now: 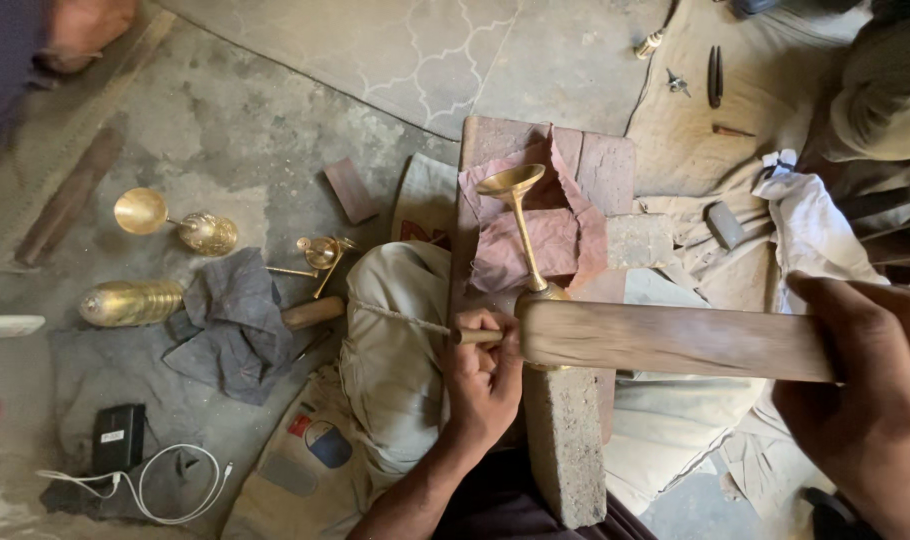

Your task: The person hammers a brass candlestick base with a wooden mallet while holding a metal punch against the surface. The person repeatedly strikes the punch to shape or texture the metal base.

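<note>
On a workshop floor, the left hand (483, 375) pinches a small chisel (475, 336) against a brass stemmed piece (520, 225), while the right hand (865, 390) clasps a wooden mallet (675, 340).

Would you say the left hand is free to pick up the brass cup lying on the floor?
Probably not as things stand: the left hand grips a small tool at the block, and the brass cup lies well off beyond the grey cloth.

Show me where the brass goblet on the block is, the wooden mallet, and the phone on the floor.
brass goblet (511, 183), head view, on its cup.
wooden mallet (675, 340), head view, middle of its long body.
phone (118, 437), head view, centre of its dark back.
</note>
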